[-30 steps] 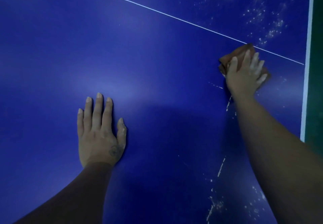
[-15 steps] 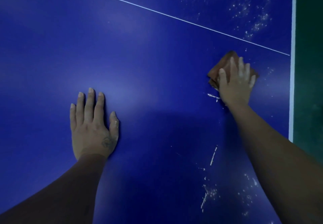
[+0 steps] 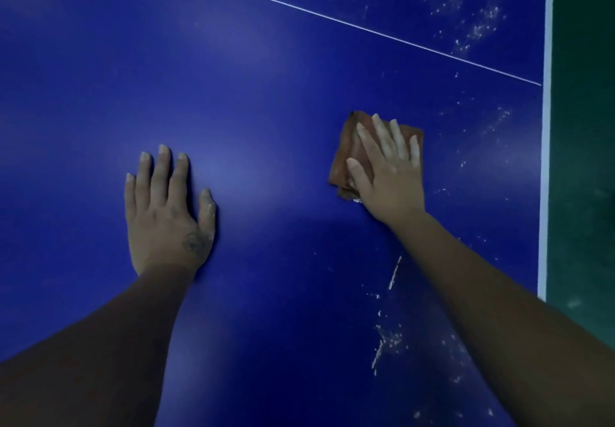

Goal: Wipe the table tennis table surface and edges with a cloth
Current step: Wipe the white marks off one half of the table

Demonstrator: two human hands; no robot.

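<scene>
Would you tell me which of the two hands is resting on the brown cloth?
The right hand, fingers flat on the brown cloth; the left hand lies bare on the blue table.

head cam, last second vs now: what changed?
The right hand, pressing flat on the brown cloth, dragged it back from the white centre line, toward the person and leftward. Nothing was grasped or released. The left hand stayed flat on the blue table; the white specks by the right forearm remain.
</scene>
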